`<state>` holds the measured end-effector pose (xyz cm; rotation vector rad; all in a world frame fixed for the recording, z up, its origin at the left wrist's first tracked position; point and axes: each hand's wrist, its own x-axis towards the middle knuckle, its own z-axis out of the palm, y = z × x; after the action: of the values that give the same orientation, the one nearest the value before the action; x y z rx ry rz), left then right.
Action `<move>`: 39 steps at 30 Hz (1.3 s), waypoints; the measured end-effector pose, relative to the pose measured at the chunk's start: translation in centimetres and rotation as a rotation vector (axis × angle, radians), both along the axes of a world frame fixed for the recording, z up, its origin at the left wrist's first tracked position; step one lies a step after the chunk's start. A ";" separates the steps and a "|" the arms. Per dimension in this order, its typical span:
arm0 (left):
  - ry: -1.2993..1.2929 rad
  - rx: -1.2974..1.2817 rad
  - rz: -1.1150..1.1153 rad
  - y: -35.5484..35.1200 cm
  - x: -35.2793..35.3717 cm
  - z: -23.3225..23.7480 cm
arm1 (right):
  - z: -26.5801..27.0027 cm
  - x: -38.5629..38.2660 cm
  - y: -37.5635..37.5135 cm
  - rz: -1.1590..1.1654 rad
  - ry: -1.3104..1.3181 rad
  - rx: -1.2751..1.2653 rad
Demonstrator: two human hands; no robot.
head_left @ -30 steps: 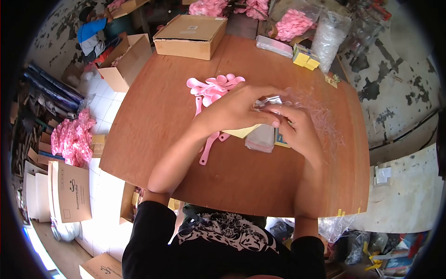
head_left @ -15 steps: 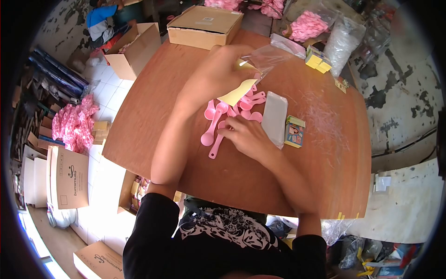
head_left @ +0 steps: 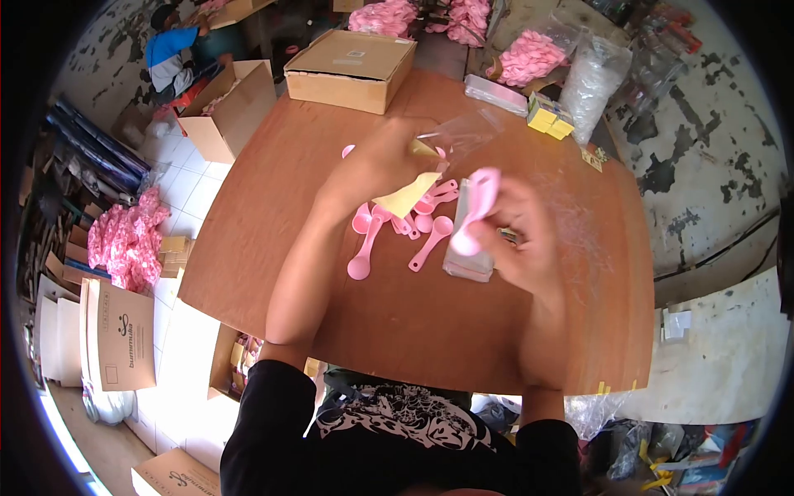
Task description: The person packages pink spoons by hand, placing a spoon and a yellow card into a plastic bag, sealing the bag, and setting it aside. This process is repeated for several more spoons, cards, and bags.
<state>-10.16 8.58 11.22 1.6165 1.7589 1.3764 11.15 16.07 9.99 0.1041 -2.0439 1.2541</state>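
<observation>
My left hand (head_left: 385, 161) is closed on a pale yellow paper (head_left: 407, 195) and a clear plastic bag (head_left: 463, 135), over the middle of the table. Raised at the right, my right hand (head_left: 525, 236) grips a pink spoon (head_left: 480, 207), slightly blurred. Several pink spoons (head_left: 361, 263) lie in a loose pile below my left hand, one (head_left: 432, 244) a little apart from them. Under the raised spoon lies a stack of clear plastic sleeves (head_left: 470, 269), partly covered. My right hand hides most of a small printed box.
A cardboard box (head_left: 347, 70) stands at the table's back edge. Yellow boxes (head_left: 550, 116), a plastic roll (head_left: 595, 83) and pink items (head_left: 529, 58) are at the back right. Plastic strands (head_left: 575, 223) lie at right. Another person (head_left: 169, 58) is at the far left.
My right hand has risen from the pile and moved right, now with a pink spoon in it. My left hand still holds the paper and bag. The camera view has shifted slightly.
</observation>
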 end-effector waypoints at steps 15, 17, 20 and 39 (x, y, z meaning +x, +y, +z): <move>-0.130 -0.158 -0.487 2.2 5.9 -1.7 | 3.3 3.0 3.1 -0.568 0.459 -0.193; -0.166 -0.114 -0.490 2.4 5.9 -2.0 | 2.9 3.3 3.6 -0.565 0.359 -0.114; -0.211 -0.075 -0.487 2.4 6.3 -1.9 | 2.3 3.0 3.7 -0.525 0.291 -0.124; -0.365 -0.038 -0.452 2.3 7.6 -2.6 | 1.8 2.3 3.3 -0.616 0.142 0.119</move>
<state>-2.56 10.90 8.64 1.5040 1.1216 1.3027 13.49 19.38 11.75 -0.3485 -1.8235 0.7193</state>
